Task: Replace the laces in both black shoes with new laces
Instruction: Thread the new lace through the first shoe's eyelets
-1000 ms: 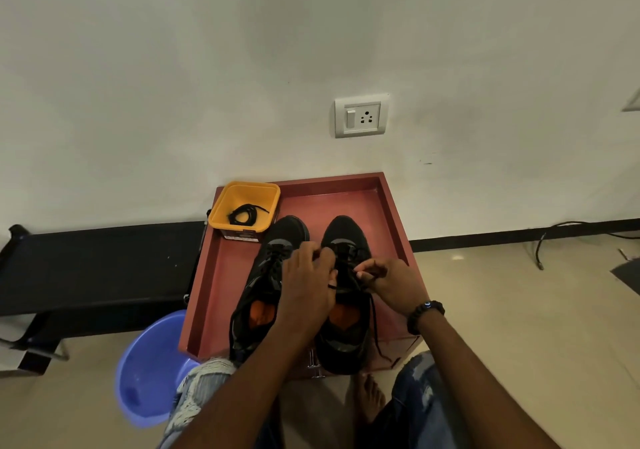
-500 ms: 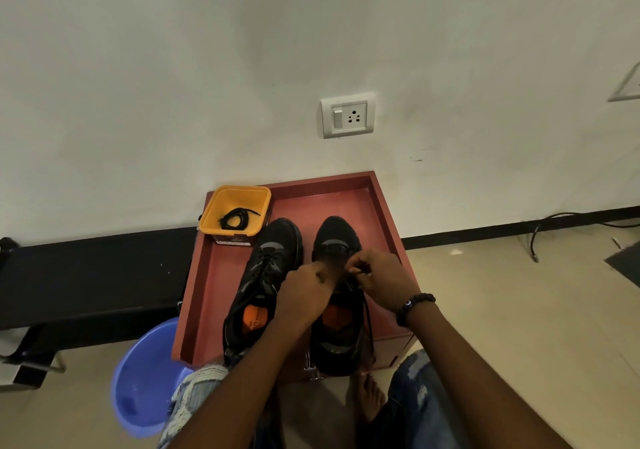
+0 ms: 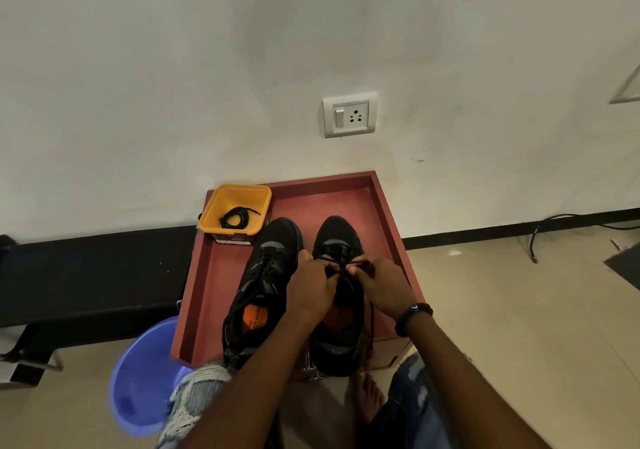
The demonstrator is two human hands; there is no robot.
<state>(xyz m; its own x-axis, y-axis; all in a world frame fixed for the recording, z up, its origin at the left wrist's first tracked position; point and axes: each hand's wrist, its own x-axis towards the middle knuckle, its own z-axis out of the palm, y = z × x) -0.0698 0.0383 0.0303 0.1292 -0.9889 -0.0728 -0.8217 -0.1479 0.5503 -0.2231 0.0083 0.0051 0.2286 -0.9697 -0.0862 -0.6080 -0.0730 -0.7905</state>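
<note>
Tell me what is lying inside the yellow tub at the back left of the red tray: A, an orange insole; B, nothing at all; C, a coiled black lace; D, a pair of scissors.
C: a coiled black lace lies on the floor of the yellow tub, which stands in the far left corner of the red tray.

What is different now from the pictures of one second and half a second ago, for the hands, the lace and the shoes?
Both hands moved toward the toe of the right shoe. The left hand and right hand keep their grip on the lace, now stretched across between them near the lower eyelets. The left shoe, yellow tub with its coiled lace, and red tray stayed where they were.
</note>
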